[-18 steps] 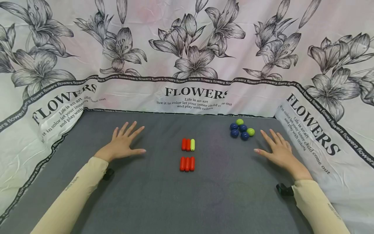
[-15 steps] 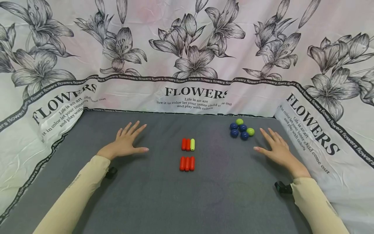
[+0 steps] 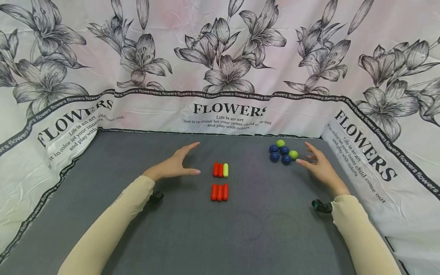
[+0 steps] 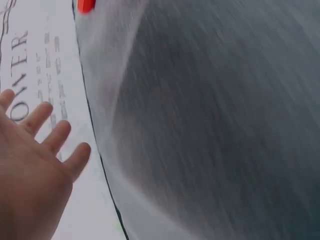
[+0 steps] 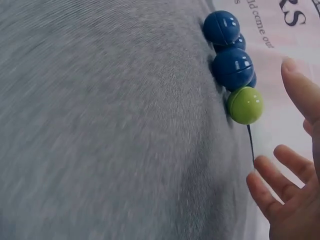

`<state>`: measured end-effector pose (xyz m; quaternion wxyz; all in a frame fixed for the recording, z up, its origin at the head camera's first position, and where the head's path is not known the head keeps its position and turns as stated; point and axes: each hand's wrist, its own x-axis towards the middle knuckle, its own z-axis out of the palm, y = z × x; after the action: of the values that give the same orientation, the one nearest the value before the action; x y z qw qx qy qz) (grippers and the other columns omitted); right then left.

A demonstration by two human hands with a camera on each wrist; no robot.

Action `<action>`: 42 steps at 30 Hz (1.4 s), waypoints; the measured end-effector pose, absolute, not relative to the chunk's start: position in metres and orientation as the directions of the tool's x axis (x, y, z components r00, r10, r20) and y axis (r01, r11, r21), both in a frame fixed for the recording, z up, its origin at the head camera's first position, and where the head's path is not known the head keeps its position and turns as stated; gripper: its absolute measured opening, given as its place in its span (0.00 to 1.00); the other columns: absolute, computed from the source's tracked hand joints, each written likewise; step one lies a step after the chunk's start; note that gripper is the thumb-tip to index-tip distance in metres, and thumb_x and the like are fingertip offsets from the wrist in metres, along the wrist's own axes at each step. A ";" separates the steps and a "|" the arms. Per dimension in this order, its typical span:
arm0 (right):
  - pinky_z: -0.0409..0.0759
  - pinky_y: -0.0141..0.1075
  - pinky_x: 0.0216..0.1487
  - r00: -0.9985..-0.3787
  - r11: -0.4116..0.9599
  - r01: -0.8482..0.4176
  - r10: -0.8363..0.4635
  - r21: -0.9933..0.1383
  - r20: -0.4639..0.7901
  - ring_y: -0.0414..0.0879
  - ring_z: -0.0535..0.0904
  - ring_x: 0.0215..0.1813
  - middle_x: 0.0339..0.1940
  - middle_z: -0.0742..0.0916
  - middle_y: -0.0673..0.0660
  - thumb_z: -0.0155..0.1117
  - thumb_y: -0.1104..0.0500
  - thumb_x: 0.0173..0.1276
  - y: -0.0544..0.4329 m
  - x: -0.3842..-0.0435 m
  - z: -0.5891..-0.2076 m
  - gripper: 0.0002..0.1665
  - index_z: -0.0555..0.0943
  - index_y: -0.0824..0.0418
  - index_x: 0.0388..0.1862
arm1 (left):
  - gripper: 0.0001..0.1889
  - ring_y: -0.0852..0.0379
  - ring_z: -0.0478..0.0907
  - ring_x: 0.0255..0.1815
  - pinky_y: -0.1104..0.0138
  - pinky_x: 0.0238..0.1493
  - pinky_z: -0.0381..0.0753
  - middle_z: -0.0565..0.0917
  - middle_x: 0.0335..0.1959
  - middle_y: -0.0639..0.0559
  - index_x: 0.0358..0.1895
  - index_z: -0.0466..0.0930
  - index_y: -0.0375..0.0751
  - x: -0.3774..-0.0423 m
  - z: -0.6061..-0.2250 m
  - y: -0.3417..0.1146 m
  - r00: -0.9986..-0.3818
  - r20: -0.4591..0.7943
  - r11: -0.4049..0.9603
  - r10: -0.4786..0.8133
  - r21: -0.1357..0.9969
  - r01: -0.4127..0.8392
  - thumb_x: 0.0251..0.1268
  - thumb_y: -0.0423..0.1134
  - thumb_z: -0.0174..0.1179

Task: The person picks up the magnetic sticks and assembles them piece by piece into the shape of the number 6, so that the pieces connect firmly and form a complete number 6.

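My left hand (image 3: pixel 173 165) hovers over the table left of two short rows of small cylinders, thumb and fingers spread apart, holding nothing. The farther row has two red cylinders (image 3: pixel 218 169) and one yellow-green cylinder (image 3: pixel 225 170). Nearer to me lie three red cylinders (image 3: pixel 219 192) side by side. My right hand (image 3: pixel 321 166) is just right of a cluster of shiny balls, its fingers spread and not gripping anything. Several dark blue balls (image 5: pixel 233 68) and a lime green ball (image 5: pixel 245 105) show in the right wrist view; another green ball (image 3: pixel 280 143) sits at the back.
A dark grey cloth (image 3: pixel 192 236) covers the table. White fabric printed with flowers and lettering (image 3: pixel 227 114) hangs along the back and both sides. Small black devices (image 3: pixel 322 206) are worn at the wrists.
My left hand has moved right toward the cylinders, and its fingers have come closer together. The right hand has shifted slightly left toward the balls. Cylinders and balls stay in place.
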<state>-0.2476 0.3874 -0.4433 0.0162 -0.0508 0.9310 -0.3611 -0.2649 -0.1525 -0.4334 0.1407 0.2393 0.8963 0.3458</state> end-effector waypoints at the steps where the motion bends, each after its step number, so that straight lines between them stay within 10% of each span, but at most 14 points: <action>1: 0.68 0.68 0.63 -0.995 0.720 -0.077 -0.094 -0.690 0.013 0.72 0.63 0.72 0.79 0.58 0.72 0.59 0.39 0.72 0.387 -0.250 -0.444 0.51 0.41 0.43 0.82 | 0.55 0.43 0.43 0.83 0.33 0.74 0.53 0.47 0.82 0.52 0.79 0.40 0.69 -0.266 -0.434 -0.147 -0.842 -0.079 0.637 0.533 0.693 0.338 0.54 0.65 0.68; 7: 0.82 0.32 0.47 -0.998 0.677 -0.051 -0.008 -0.735 0.062 0.45 0.80 0.58 0.71 0.71 0.70 0.59 0.41 0.72 0.388 -0.264 -0.454 0.44 0.57 0.54 0.80 | 0.51 0.47 0.49 0.81 0.38 0.76 0.56 0.54 0.80 0.56 0.77 0.47 0.72 -0.276 -0.439 -0.117 -0.829 -0.049 0.574 0.557 0.744 0.341 0.53 0.64 0.70; 12: 0.77 0.21 0.43 -1.000 0.591 0.009 0.026 -0.806 0.008 0.19 0.72 0.46 0.70 0.73 0.68 0.58 0.39 0.72 0.388 -0.267 -0.459 0.41 0.62 0.57 0.77 | 0.48 0.49 0.54 0.80 0.44 0.78 0.58 0.58 0.78 0.55 0.77 0.53 0.59 -0.281 -0.446 -0.095 -0.812 -0.042 0.520 0.582 0.787 0.332 0.56 0.58 0.70; 27: 0.69 0.35 0.60 -0.992 0.565 0.106 0.003 -0.818 -0.127 0.23 0.69 0.52 0.70 0.75 0.58 0.57 0.37 0.72 0.382 -0.273 -0.458 0.39 0.66 0.55 0.75 | 0.36 0.44 0.59 0.73 0.49 0.73 0.64 0.67 0.72 0.46 0.67 0.71 0.47 -0.276 -0.463 -0.055 -0.837 -0.060 0.651 0.544 0.659 0.376 0.56 0.55 0.70; 36: 0.64 0.51 0.73 -0.989 0.561 0.131 0.015 -0.818 -0.148 0.46 0.68 0.67 0.72 0.73 0.64 0.60 0.37 0.70 0.377 -0.276 -0.459 0.41 0.67 0.57 0.74 | 0.34 0.41 0.62 0.68 0.48 0.69 0.65 0.67 0.71 0.45 0.64 0.76 0.47 -0.270 -0.465 -0.050 -0.849 -0.025 0.691 0.528 0.594 0.412 0.53 0.55 0.73; 42: 0.67 0.43 0.67 -0.989 0.573 0.142 0.051 -0.807 -0.138 0.34 0.70 0.56 0.65 0.78 0.57 0.62 0.36 0.68 0.376 -0.277 -0.462 0.41 0.70 0.58 0.72 | 0.33 0.40 0.63 0.67 0.47 0.69 0.64 0.68 0.70 0.44 0.63 0.76 0.47 -0.269 -0.467 -0.047 -0.856 0.000 0.706 0.517 0.566 0.426 0.54 0.55 0.73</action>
<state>-0.2772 0.3762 -0.4623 0.0496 0.0545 0.8855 -0.4588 -0.2687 -0.0465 -0.4673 0.0795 0.2562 0.9200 0.2857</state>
